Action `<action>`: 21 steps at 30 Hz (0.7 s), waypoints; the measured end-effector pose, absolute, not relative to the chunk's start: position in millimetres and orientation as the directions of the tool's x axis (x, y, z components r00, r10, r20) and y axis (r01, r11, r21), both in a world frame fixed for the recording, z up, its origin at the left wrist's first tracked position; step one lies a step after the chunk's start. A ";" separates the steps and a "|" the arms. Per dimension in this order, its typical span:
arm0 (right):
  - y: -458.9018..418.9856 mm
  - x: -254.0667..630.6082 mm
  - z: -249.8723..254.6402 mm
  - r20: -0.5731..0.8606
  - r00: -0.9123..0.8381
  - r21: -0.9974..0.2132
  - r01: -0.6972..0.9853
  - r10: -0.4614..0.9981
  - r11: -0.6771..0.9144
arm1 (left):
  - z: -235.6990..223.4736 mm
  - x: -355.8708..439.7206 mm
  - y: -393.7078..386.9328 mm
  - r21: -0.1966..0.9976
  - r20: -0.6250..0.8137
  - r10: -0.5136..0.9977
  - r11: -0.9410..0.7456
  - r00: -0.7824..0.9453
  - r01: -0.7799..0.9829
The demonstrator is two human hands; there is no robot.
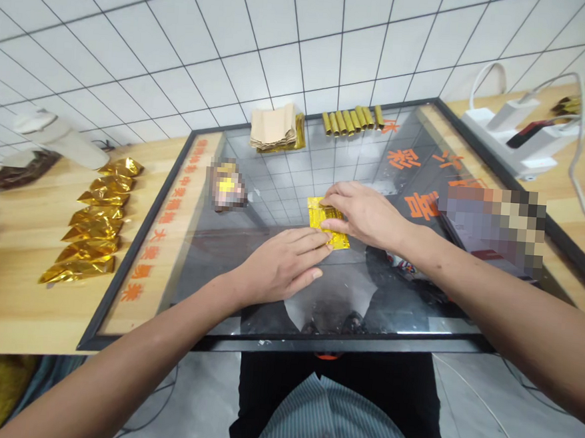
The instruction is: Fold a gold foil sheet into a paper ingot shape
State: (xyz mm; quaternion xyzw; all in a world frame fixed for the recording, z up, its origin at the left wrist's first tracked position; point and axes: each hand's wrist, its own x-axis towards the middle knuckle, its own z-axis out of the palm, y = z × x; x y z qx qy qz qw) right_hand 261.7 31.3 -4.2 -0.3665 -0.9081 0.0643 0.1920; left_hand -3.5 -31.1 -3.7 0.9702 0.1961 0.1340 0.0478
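A small sheet of shiny gold foil paper (317, 215) lies on the glass tabletop in front of me, creased across its surface. My right hand (365, 214) comes over it from the right, fingers bent and thumb below, gripping its upper middle part. From the left, my left hand (289, 262) lies flat with fingers stretched out, their tips touching the sheet's lower edge. The fingers of both hands cover part of the paper.
Gold rolled tubes (352, 121) stand in a row at the back, beside a stack of tan paper (273, 127). Folded gold foil pieces (92, 222) line the wood at left. A power strip (508, 137) with cables sits at right. A blurred-out item (227, 186) lies left.
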 end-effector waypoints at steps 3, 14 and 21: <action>30.5 261.1 -2.8 0.303 -0.653 -0.259 0.645 0.695 0.719 | -1.7 -3.2 -33.1 0.196 0.261 0.406 -0.911 0.876 0.364; 30.8 260.7 -2.5 0.294 -0.653 -0.259 0.648 0.698 0.716 | 7.1 8.2 12.8 0.311 0.426 0.605 -0.796 0.672 0.520; 30.1 259.8 -2.0 0.290 -0.646 -0.277 0.649 0.706 0.708 | -10.2 12.4 33.2 0.264 0.354 0.566 -0.824 0.745 0.501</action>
